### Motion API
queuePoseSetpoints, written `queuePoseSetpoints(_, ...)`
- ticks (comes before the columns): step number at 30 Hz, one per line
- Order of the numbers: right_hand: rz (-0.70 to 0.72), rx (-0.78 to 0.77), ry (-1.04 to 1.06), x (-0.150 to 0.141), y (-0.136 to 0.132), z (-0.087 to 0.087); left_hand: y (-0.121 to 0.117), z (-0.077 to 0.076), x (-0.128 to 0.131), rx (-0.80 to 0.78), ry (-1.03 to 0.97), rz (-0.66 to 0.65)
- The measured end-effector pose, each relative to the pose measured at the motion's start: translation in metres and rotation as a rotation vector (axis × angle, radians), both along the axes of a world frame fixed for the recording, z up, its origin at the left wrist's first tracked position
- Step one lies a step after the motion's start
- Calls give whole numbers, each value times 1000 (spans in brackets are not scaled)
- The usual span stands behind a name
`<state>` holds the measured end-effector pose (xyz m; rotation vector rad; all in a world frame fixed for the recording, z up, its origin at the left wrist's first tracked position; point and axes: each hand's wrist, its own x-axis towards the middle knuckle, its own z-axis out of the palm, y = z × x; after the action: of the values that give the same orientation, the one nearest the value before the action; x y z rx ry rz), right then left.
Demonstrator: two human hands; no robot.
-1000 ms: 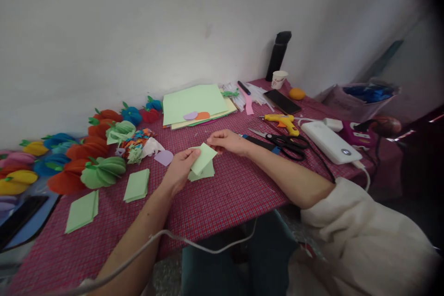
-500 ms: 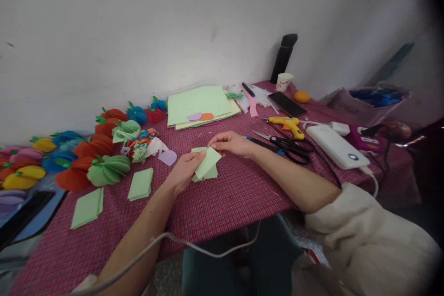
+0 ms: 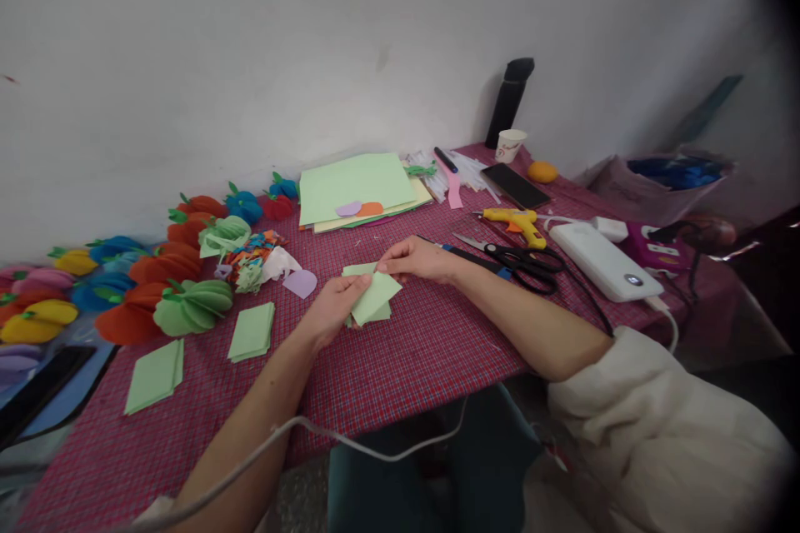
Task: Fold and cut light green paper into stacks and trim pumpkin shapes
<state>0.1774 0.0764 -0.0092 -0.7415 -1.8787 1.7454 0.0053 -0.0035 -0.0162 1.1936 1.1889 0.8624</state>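
Light green paper pieces [image 3: 377, 296] are held a little above the table, tilted, between my two hands. My left hand [image 3: 337, 305] pinches their left side with the thumb on top. At their upper edge, the thumb and fingertips of my right hand [image 3: 412, 259] close on the paper. Beneath them, more green paper [image 3: 382, 313] lies on the checked cloth, partly covered. Two further stacks of green paper sit to the left, a nearer stack [image 3: 155, 376] and a second stack [image 3: 252, 331]. A lilac paper piece [image 3: 301, 283] lies beyond my left hand.
Colourful paper pumpkins [image 3: 193, 306] crowd the left side, beside paper scraps [image 3: 253, 260]. Large green sheets [image 3: 356, 185] lie by the wall. To the right are black scissors [image 3: 525, 258], a yellow glue gun [image 3: 516, 223], a phone [image 3: 516, 186] and a white power bank [image 3: 597, 261]. A white cable crosses in front.
The held green paper has shifted slightly, its right corner a little further right and lower. Both hands keep their grip almost in place. The camera view has moved slightly.
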Motion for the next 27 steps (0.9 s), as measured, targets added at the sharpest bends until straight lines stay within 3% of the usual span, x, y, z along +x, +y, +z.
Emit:
queuePoseSetpoints(7,-53,76,-45,-5,-6,-1,-1,0,2,19,82,-49)
queuePoseSetpoints(14,-134,57,-98,-11,-11,-4,6,-10,-1,195,288,-69)
queuePoseSetpoints(21,-51,11,-51,-9,-10,-3,4,-6,0,69,188,-44)
queuePoseSetpoints(27,-224,52,17,-7,-2,-2,6,-4,-5,91,30,125)
